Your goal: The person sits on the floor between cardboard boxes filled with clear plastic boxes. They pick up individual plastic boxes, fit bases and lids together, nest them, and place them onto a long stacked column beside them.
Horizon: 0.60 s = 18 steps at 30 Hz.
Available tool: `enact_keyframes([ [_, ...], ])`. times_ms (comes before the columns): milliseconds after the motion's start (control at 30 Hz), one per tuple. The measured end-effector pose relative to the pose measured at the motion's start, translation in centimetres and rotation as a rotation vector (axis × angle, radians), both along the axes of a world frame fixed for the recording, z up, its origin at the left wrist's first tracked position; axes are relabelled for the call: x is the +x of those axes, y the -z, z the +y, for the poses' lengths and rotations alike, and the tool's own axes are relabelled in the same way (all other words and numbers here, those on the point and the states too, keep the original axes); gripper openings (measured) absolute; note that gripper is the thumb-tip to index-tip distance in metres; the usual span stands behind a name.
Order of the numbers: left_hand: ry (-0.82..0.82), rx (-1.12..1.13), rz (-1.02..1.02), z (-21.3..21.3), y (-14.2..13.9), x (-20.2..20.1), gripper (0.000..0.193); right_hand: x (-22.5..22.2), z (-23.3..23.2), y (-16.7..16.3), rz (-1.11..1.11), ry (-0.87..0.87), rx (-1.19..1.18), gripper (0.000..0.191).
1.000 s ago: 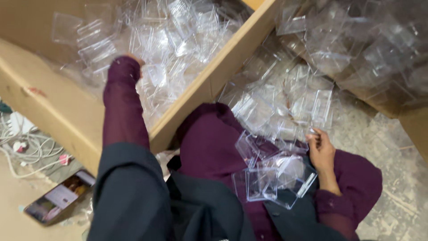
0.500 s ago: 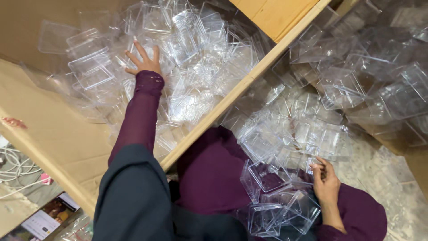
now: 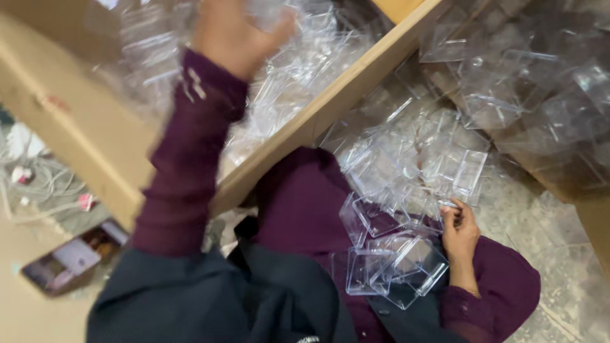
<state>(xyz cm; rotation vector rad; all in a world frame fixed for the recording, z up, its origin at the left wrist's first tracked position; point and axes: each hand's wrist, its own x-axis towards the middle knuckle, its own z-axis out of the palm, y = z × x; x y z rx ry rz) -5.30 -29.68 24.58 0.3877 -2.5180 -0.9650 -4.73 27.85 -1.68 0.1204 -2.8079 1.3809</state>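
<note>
Left grip point(image 3: 238, 35), blurred, has lifted off the clear boxes in the cardboard carton point(image 3: 95, 133), whether spread I cannot tell; right grip point(image 3: 459, 232) still pinches a clear box point(image 3: 400, 270) on the lap.

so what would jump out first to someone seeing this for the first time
The heaps of clear plastic boxes, spilling across the lap and filling the cardboard carton that runs across the upper left. Next, the blurred left hand in a purple sleeve, raised over the carton's contents. At lower right, the right hand rests on a small cluster of open clear boxes on the lap.
</note>
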Motion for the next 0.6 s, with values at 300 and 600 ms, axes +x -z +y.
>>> enact_keyframes([
  [300,0.765,0.422,0.109,29.5,5.5,12.3,0.095,0.5,3.0,2.4,0.062,-0.088,0.011,0.031],
  [600,0.706,0.160,-0.109,31.0,8.9,14.0,0.101,1.4,2.1,1.3,-0.003,-0.081,-0.190,0.031],
])
